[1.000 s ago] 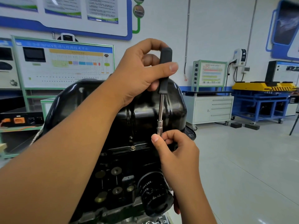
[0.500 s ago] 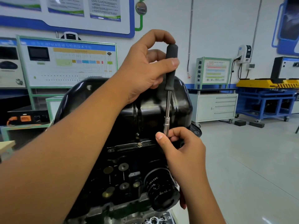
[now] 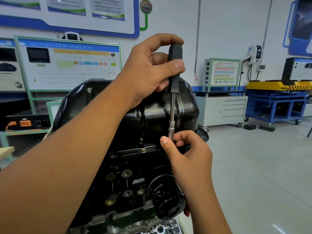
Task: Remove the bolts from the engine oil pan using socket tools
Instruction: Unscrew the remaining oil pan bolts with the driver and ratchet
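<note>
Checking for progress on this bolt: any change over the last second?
No visible change. Left hand still grips the socket driver handle, right hand still pinches its socket end at the oil pan flange. The neighbouring bolt remains seated. Only the camera shifted.

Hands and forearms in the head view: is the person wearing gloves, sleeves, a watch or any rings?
Nothing is worn as far as the view shows. The left hand and right hand are bare, with no gloves and no rings on the fingers that show. Both forearms are uncovered up to the frame edge, with no sleeve, watch or wristband. The fingernails are short and unpainted.
</note>
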A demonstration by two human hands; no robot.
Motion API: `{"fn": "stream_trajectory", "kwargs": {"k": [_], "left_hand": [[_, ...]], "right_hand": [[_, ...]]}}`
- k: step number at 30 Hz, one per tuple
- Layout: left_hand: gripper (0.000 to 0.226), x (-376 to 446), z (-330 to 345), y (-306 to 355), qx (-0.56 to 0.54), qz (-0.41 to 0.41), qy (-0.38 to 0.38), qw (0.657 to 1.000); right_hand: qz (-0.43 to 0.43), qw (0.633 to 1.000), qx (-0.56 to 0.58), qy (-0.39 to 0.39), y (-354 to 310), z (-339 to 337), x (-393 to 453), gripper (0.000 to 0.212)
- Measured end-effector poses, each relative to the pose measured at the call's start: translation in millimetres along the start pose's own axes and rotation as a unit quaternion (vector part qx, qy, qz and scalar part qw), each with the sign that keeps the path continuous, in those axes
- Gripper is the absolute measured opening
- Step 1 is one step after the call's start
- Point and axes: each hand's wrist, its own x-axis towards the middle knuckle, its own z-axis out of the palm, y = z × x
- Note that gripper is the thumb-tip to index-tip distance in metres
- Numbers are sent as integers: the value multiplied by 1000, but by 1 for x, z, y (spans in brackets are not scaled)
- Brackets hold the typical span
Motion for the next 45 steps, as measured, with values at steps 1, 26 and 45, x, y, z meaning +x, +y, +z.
{"fn": "stream_trajectory", "kwargs": {"k": [1, 26, 45], "left_hand": [[37, 0, 1, -1, 10, 6, 11, 1000], [33, -4, 5, 0, 25, 19, -6, 999], [38, -9, 9, -2, 44, 31, 27, 998]], "right_hand": [[1, 1000, 1, 5, 0, 0, 0, 19], [-20, 1000, -4, 2, -4, -2, -1, 17], [-29, 999, -13, 26, -6, -1, -3, 21]]}}
